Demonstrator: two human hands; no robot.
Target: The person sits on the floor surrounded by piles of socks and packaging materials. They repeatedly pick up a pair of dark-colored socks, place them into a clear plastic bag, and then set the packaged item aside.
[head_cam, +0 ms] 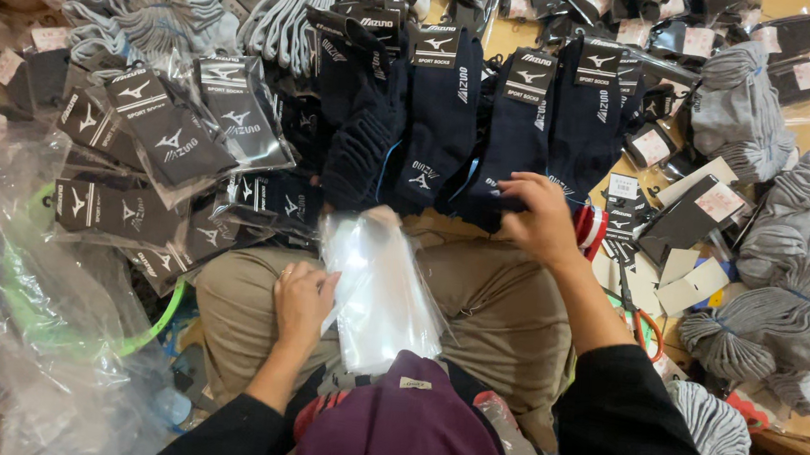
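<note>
My left hand (302, 298) pinches the edge of a stack of clear plastic bags (382, 288) lying on my lap. My right hand (539, 218) reaches forward and rests on a pair of dark navy socks (498, 191) with a black paper header, its fingers curled over the sock's lower end. Several more navy sock pairs (442, 107) lie side by side just beyond. Whether my right hand has gripped the sock or only touches it is unclear.
Bagged black socks (169, 135) lie piled at the left over loose clear plastic (31, 277). Bundles of grey socks (779, 311) sit at the right, more at the top left. Cardboard tags (691, 281) and orange-handled scissors (643, 325) lie by my right forearm.
</note>
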